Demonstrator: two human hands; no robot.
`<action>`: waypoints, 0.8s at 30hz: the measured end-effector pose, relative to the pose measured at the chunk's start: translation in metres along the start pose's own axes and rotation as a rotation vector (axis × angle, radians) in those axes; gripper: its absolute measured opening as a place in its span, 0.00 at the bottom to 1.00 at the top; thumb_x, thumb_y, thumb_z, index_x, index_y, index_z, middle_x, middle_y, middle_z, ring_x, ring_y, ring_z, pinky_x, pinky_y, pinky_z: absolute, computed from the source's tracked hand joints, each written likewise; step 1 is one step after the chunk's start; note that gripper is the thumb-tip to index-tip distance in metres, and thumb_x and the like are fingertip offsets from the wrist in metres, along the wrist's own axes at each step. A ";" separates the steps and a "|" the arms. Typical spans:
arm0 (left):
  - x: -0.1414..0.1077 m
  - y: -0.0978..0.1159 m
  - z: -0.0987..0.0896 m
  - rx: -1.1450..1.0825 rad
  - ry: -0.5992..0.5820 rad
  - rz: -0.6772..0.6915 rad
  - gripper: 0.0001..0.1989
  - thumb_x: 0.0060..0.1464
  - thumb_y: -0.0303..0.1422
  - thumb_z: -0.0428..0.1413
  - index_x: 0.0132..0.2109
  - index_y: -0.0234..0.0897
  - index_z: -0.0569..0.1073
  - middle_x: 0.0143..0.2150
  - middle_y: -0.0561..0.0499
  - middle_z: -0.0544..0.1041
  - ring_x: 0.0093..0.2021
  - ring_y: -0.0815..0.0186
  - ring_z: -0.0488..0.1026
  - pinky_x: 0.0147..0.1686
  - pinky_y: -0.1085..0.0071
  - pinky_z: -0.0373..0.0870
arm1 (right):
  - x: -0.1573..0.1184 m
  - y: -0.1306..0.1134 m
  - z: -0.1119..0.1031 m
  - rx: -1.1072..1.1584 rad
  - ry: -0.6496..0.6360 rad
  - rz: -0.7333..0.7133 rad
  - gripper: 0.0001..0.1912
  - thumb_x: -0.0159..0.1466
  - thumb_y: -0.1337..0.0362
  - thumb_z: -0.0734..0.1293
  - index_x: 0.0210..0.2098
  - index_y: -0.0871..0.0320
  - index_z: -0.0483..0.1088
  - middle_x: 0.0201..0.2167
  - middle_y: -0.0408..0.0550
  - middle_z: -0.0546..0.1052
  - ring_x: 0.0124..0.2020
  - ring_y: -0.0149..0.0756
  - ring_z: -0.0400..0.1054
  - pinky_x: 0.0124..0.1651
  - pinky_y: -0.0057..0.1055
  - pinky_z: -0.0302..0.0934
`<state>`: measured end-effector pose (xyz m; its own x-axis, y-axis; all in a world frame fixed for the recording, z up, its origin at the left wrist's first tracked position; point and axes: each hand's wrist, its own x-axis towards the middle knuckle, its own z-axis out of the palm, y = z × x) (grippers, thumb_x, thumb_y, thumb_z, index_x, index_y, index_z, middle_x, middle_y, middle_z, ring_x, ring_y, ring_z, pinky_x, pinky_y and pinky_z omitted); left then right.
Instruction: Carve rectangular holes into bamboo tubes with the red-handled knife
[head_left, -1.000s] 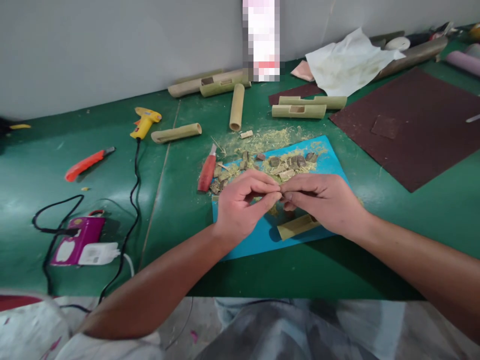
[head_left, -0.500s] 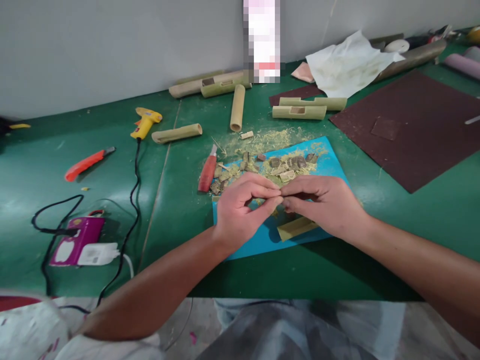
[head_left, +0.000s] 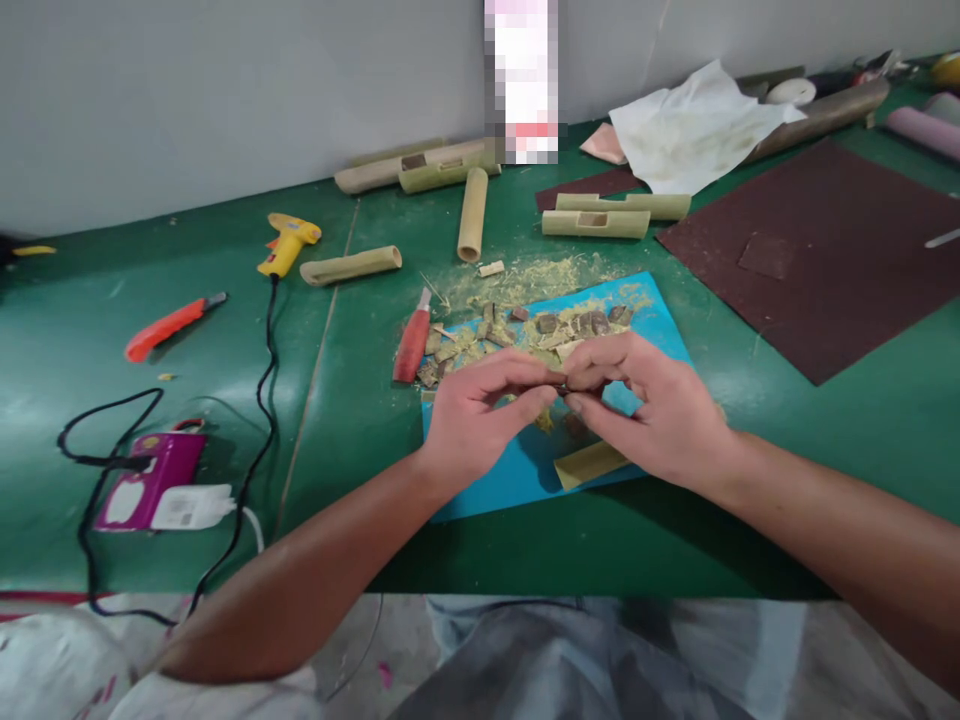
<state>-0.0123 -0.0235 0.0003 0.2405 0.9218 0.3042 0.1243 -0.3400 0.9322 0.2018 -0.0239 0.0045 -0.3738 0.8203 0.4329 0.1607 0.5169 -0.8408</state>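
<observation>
Where the two hands meet above the blue mat (head_left: 517, 478), the head camera shows the left hand (head_left: 480, 420) and the right hand (head_left: 652, 410) pinching one small dark piece (head_left: 561, 388) between their fingertips. Compared with a second ago, the hands have risen a little toward the far side of the mat, and the right hand has turned: its fingers (head_left: 600, 355) now arch over the piece from above instead of lying flat beside it. That reads as a shifted grip, the piece being rolled or worked between the tips rather than set down. The left thumb and forefinger are closed on the near end, and the right fingers are closed on the other end; neither hand has let go.

The piece itself is tiny, dark brown and mostly hidden by the fingertips, so its shape cannot be told. It hangs clear of the mat, just above a flat bamboo strip (head_left: 592, 464) that lies under the right hand.

Beyond the fingers, a heap of brown chips and pale shavings (head_left: 555, 325) covers the far edge of the mat. A red-handled knife (head_left: 414, 342) lies just left of it on the green tabletop (head_left: 360, 400). Further left are an orange cutter (head_left: 171, 325), a yellow glue gun (head_left: 288, 243) and a purple power strip (head_left: 146, 482). Bamboo tubes (head_left: 472, 213) lie near the wall, and dark sandpaper sheets (head_left: 817, 250) to the right.
</observation>
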 end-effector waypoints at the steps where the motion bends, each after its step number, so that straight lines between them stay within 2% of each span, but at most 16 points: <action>1: 0.000 0.000 -0.001 0.016 0.006 0.012 0.03 0.61 0.29 0.69 0.40 0.41 0.89 0.39 0.48 0.88 0.39 0.63 0.84 0.41 0.69 0.81 | 0.000 0.002 0.000 -0.013 -0.002 -0.014 0.12 0.68 0.73 0.69 0.48 0.51 0.71 0.38 0.40 0.83 0.36 0.30 0.80 0.40 0.25 0.75; 10: -0.003 0.002 -0.002 0.202 0.013 0.172 0.03 0.63 0.29 0.68 0.39 0.41 0.86 0.39 0.49 0.87 0.38 0.64 0.85 0.41 0.68 0.82 | -0.001 0.006 0.002 -0.001 -0.043 -0.038 0.16 0.69 0.75 0.67 0.52 0.52 0.70 0.39 0.40 0.85 0.38 0.31 0.82 0.41 0.26 0.76; 16: -0.003 0.002 -0.001 0.253 0.025 0.261 0.05 0.63 0.26 0.65 0.36 0.38 0.81 0.35 0.50 0.84 0.35 0.67 0.81 0.37 0.71 0.78 | -0.002 0.004 0.002 0.018 -0.065 -0.022 0.16 0.69 0.74 0.67 0.53 0.51 0.70 0.46 0.42 0.86 0.43 0.31 0.83 0.45 0.26 0.76; 18: -0.003 0.003 0.000 0.239 0.023 0.257 0.06 0.63 0.25 0.65 0.36 0.37 0.80 0.35 0.51 0.83 0.34 0.68 0.80 0.37 0.71 0.77 | -0.002 0.003 0.002 0.027 -0.066 -0.019 0.16 0.69 0.74 0.67 0.53 0.51 0.70 0.43 0.41 0.86 0.40 0.31 0.82 0.43 0.26 0.76; 24: -0.004 0.007 0.002 0.130 0.056 0.134 0.07 0.65 0.26 0.63 0.35 0.38 0.80 0.33 0.51 0.83 0.34 0.67 0.80 0.36 0.70 0.77 | 0.000 -0.001 0.001 -0.031 -0.056 0.029 0.09 0.67 0.68 0.72 0.47 0.53 0.74 0.33 0.40 0.81 0.31 0.30 0.75 0.36 0.27 0.72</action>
<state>-0.0107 -0.0300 0.0052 0.2094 0.8745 0.4375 0.2193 -0.4781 0.8505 0.2012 -0.0243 0.0048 -0.4190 0.8206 0.3886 0.2004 0.5010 -0.8419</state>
